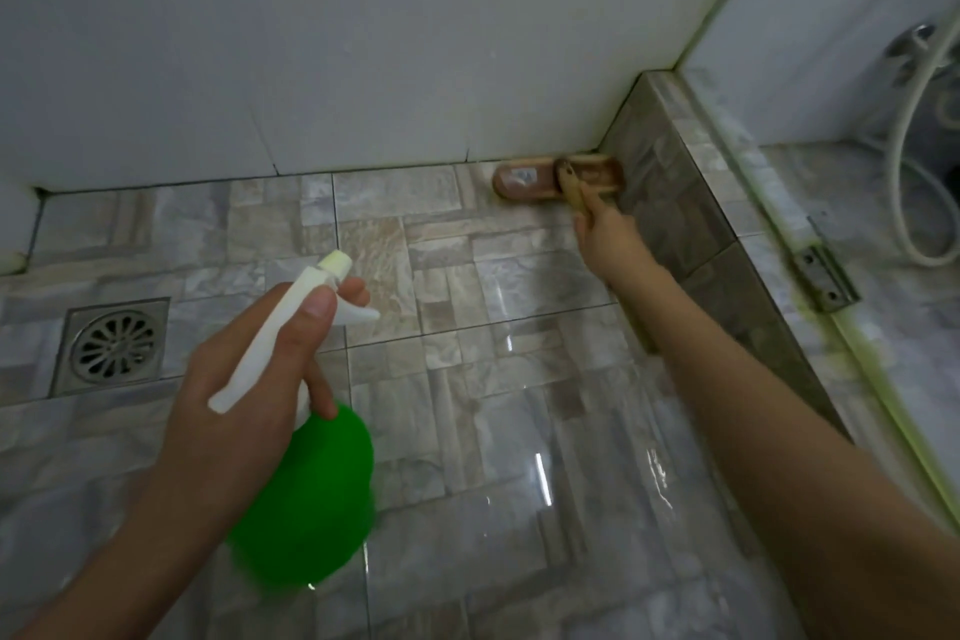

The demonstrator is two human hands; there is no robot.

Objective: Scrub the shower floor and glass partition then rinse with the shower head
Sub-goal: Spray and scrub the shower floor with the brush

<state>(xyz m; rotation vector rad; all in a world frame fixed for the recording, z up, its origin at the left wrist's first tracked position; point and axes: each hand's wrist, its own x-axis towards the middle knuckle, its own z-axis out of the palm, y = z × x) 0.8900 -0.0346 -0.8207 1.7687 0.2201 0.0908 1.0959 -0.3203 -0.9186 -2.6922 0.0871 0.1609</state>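
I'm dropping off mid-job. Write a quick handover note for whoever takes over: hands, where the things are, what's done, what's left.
Left hand: grips the green spray bottle, fingers on the trigger, held above the floor.
Right hand: holds the brush by its handle, with the head in the far corner where the wall meets the tiled curb.
Glass partition: to the right, on the curb. The shower hose hangs beyond it.
Done: the floor is wet and glossy; I cannot tell how much has been scrubbed.
Left: finish the floor, scrub the glass, then rinse.
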